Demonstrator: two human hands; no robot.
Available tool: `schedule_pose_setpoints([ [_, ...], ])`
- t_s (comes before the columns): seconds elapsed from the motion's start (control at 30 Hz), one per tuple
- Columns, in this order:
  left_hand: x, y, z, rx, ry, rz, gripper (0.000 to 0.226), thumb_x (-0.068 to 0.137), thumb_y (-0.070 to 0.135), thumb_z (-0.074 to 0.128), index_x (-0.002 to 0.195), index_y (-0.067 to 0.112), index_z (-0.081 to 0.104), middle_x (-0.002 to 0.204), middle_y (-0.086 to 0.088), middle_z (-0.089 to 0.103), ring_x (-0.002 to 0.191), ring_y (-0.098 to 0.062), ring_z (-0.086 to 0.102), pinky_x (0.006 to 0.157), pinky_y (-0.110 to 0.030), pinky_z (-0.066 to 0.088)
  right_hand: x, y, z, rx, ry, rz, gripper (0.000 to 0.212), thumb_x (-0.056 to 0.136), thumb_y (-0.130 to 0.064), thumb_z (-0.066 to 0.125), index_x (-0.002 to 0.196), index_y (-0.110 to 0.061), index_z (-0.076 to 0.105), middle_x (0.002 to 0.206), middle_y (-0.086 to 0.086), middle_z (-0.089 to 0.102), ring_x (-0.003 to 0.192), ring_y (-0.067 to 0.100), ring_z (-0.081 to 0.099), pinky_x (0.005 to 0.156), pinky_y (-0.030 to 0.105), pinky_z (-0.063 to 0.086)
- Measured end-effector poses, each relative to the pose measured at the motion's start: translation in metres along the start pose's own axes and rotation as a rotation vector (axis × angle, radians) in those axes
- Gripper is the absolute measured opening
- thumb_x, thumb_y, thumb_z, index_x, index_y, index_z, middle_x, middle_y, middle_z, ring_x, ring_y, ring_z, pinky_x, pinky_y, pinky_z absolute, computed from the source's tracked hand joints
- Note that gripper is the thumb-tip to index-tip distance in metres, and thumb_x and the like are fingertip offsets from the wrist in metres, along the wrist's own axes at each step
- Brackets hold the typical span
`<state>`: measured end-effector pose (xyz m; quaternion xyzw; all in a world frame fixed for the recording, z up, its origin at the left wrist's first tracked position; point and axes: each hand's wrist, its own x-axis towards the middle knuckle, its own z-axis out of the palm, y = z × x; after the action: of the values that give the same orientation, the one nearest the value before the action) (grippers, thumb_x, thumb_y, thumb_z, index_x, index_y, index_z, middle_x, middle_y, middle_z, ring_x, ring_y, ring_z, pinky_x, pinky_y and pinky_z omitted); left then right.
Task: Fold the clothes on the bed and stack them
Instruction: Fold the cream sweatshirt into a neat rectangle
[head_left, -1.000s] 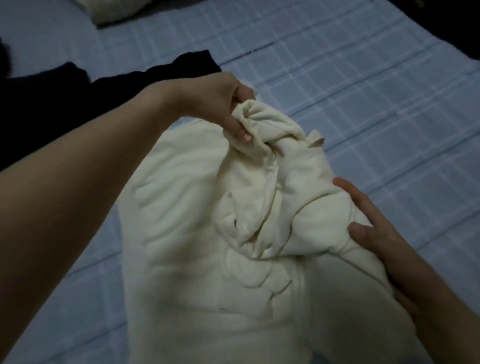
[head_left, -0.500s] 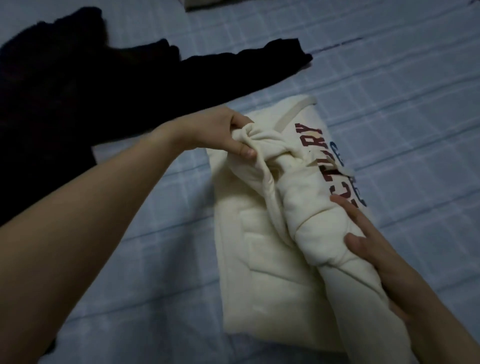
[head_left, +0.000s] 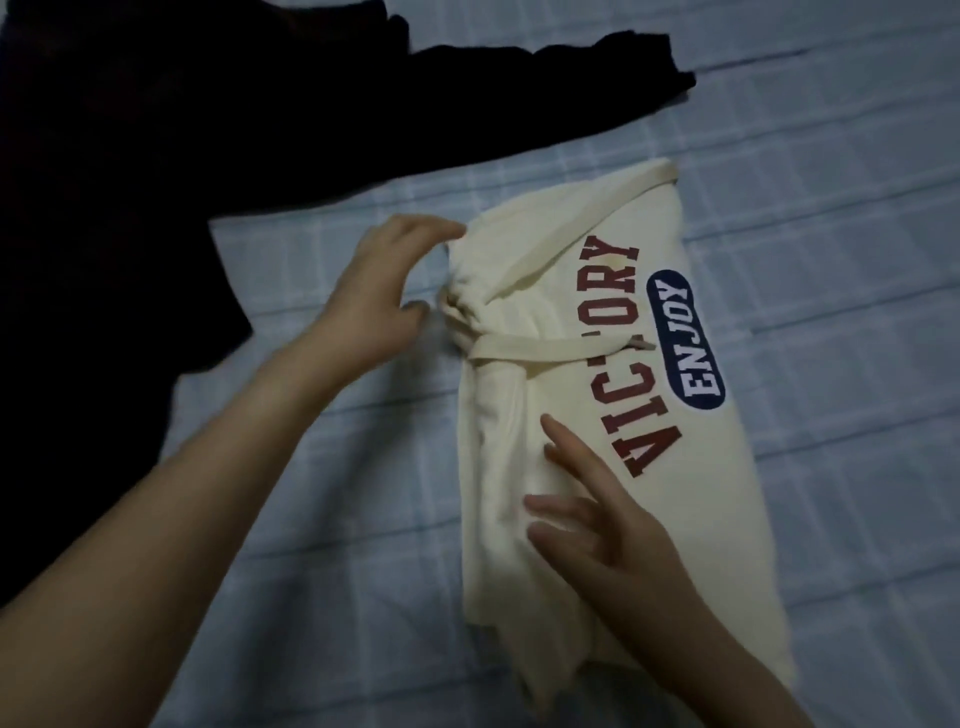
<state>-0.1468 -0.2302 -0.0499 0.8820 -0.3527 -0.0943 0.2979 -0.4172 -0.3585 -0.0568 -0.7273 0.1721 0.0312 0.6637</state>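
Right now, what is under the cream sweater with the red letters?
The cream sweater lies on the blue checked bedsheet, which shows all round it. Whatever is straight beneath is covered by the folded cloth, so I cannot tell if anything else hides there.

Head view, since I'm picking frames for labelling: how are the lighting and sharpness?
Head view: dim, bluish light; the black garment is a nearly featureless dark mass; the left hand looks motion-blurred; the right hand is sharper, and the lettering on the sweatshirt reads clearly.

A cream sweatshirt (head_left: 582, 364) printed "VICTORY ENJOY" lay folded on the bed (head_left: 831, 260); a black garment (head_left: 156, 156) sprawled unfolded beyond it.
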Motion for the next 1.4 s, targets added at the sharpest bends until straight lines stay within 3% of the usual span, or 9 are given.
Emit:
schedule_pose_setpoints([
  [0.13,-0.044,0.080,0.035,-0.167,0.171,-0.244,0.053,0.094,0.030,0.049,0.144,0.013,0.044,0.148,-0.011,0.044,0.139,-0.029,0.035,0.117,-0.036,0.023,0.012,-0.012,-0.050,-0.532,0.247,-0.283,0.049,0.094,-0.027,0.053,0.143,-0.033,0.049,0.146,-0.014,0.050,0.136,0.007,0.045,0.110,0.019,0.035],
  [0.23,-0.030,0.110,0.092,0.241,0.057,-0.129,0.060,0.098,0.048,0.023,0.153,0.023,0.028,0.161,-0.005,0.023,0.149,-0.029,0.014,0.120,-0.055,0.008,0.058,-0.006,-0.082,-0.863,0.315,-0.219,0.053,0.099,-0.038,0.036,0.152,-0.031,0.034,0.160,-0.002,0.031,0.150,0.018,0.022,0.122,0.027,0.015],
  [0.37,-0.013,0.059,0.137,0.456,-0.048,-0.223,0.065,0.100,0.058,0.008,0.156,0.027,0.009,0.165,-0.005,0.002,0.152,-0.024,-0.006,0.120,-0.052,-0.008,0.107,0.030,-0.086,-1.137,0.252,-0.084,0.055,0.101,-0.044,0.022,0.156,-0.039,0.018,0.166,-0.003,0.012,0.153,0.022,0.006,0.120,0.053,0.015],
  [0.63,-0.010,0.036,0.121,0.173,0.214,-0.157,0.051,0.100,0.043,0.031,0.147,0.028,0.038,0.159,-0.002,0.027,0.148,-0.021,0.018,0.121,-0.047,0.004,0.114,0.052,-0.088,-1.086,0.212,-0.086,0.055,0.100,-0.048,0.014,0.155,-0.042,0.015,0.166,-0.005,0.014,0.154,0.020,0.004,0.123,0.051,0.008],
  [0.83,0.048,0.019,0.098,-0.218,0.123,-0.580,0.066,0.089,0.044,0.061,0.148,0.035,0.034,0.148,-0.004,0.044,0.134,-0.027,0.041,0.112,-0.045,0.034,0.115,0.053,-0.085,-1.083,0.247,-0.086,0.055,0.101,-0.047,0.016,0.155,-0.041,0.016,0.166,-0.004,0.015,0.154,0.019,0.003,0.124,0.048,0.004],
  [1.0,0.064,0.022,0.089,-0.459,0.268,-0.358,0.062,0.084,0.012,0.064,0.140,0.035,0.051,0.138,0.011,0.056,0.126,-0.007,0.052,0.109,-0.033,0.042,0.115,0.050,-0.082,-1.061,0.291,-0.104,0.054,0.102,-0.043,0.022,0.156,-0.039,0.017,0.166,-0.001,0.016,0.154,0.021,0.004,0.123,0.049,0.005],
  [1.17,0.082,0.007,0.094,-0.284,0.260,-0.284,0.060,0.092,0.016,0.059,0.147,0.032,0.042,0.133,0.007,0.052,0.128,-0.018,0.046,0.110,-0.027,0.033,0.128,0.041,-0.072,-1.099,0.295,-0.031,0.055,0.102,-0.044,0.016,0.156,-0.038,0.018,0.166,-0.001,0.012,0.154,0.023,0.002,0.122,0.050,0.005],
  [1.3,0.079,0.025,0.099,0.388,0.098,-0.517,0.060,0.102,0.040,0.036,0.156,0.027,0.013,0.162,-0.009,0.018,0.147,-0.033,0.016,0.119,-0.051,0.014,0.129,0.035,-0.073,-1.107,0.249,0.011,0.053,0.104,-0.041,0.022,0.156,-0.038,0.017,0.167,-0.003,0.009,0.154,0.021,-0.002,0.122,0.049,0.001],
  [1.4,0.051,0.064,0.120,0.457,0.162,-0.143,0.058,0.103,0.044,0.019,0.156,0.020,0.018,0.163,-0.006,0.016,0.151,-0.027,0.010,0.122,-0.050,0.006,0.115,0.037,-0.078,-1.093,0.310,-0.059,0.056,0.102,-0.044,0.021,0.157,-0.037,0.013,0.167,-0.003,0.009,0.154,0.019,0.001,0.122,0.046,-0.002],
])
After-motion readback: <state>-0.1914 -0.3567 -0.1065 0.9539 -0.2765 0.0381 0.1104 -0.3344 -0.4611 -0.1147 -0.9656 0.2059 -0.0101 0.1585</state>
